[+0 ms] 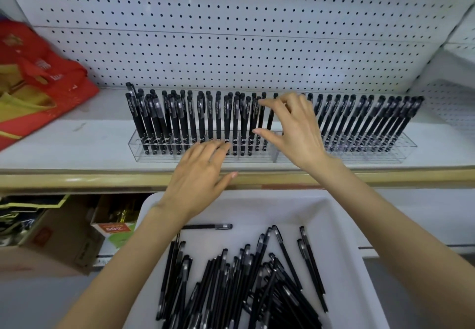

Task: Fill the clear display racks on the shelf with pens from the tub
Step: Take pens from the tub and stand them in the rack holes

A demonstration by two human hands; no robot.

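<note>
Clear display racks [365, 157] stand in a row on the white shelf [64, 146], with several black pens [359, 123] upright in them. My left hand [198, 171] lies flat on the front of the left rack, fingers straight, holding nothing. My right hand [293, 128] hovers over the middle of the row with fingers spread among the standing pens; its index fingertip touches a pen top, and no pen is gripped. Below, the white tub [341, 238] holds a loose pile of black pens [239, 285].
A red and yellow bag [33, 81] lies on the shelf at the left. White pegboard [231, 33] backs the shelf. Cardboard boxes [51, 246] sit on the lower level at the left, under the shelf's yellow front edge [77, 179].
</note>
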